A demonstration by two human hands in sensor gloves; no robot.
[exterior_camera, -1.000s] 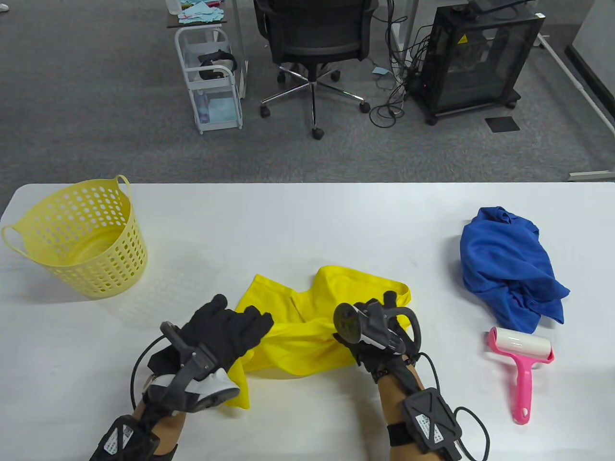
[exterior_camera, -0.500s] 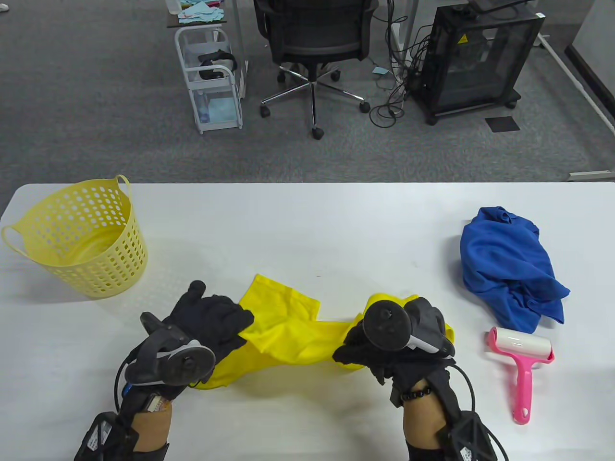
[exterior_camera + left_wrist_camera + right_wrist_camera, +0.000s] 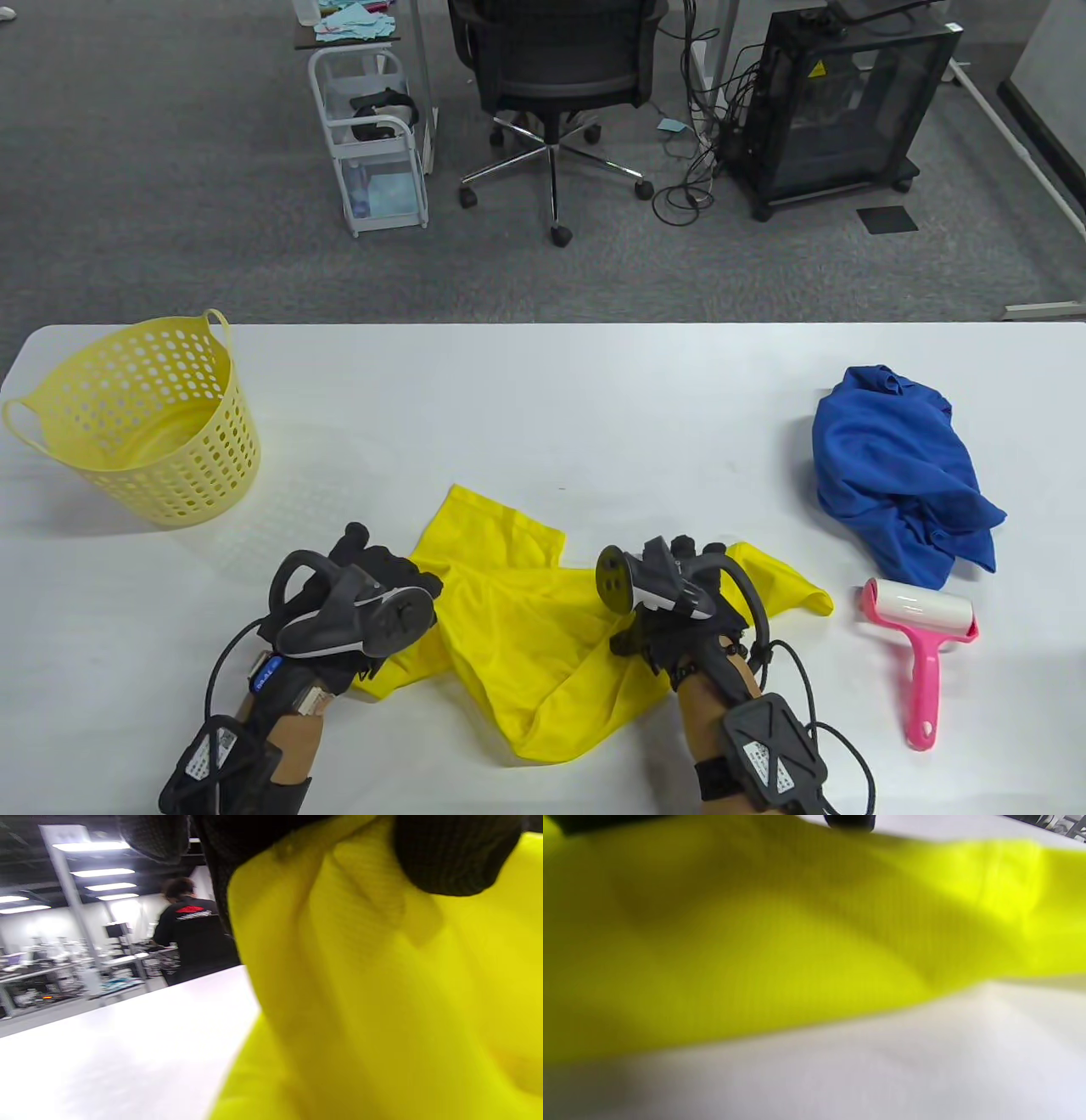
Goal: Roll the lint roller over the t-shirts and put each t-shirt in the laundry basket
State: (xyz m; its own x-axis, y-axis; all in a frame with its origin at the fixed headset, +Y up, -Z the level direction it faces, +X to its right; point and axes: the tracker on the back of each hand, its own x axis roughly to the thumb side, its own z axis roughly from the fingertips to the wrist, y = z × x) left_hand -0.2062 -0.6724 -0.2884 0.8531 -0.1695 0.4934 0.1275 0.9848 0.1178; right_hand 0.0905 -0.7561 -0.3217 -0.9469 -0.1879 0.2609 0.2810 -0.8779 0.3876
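A yellow t-shirt (image 3: 534, 628) lies crumpled near the table's front edge, between my two hands. My left hand (image 3: 382, 586) grips its left edge; in the left wrist view black fingers (image 3: 449, 853) curl over the yellow t-shirt (image 3: 382, 1005). My right hand (image 3: 687, 594) holds its right side, and the yellow t-shirt (image 3: 755, 950) fills the blurred right wrist view. A blue t-shirt (image 3: 899, 467) lies bunched at the right. The pink lint roller (image 3: 920, 637) rests on the table just below it. The yellow laundry basket (image 3: 136, 424) stands at the far left.
The white table (image 3: 543, 399) spans the view. Beyond its far edge stand an office chair (image 3: 551, 76), a white cart (image 3: 373, 127) and a black cabinet (image 3: 840, 102). A person in a black shirt (image 3: 191, 938) stands far off in the left wrist view.
Both hands pulled the yellow t-shirt apart, then came back down and closer together. The cloth now lies looser, with a fold spilling towards the front edge.
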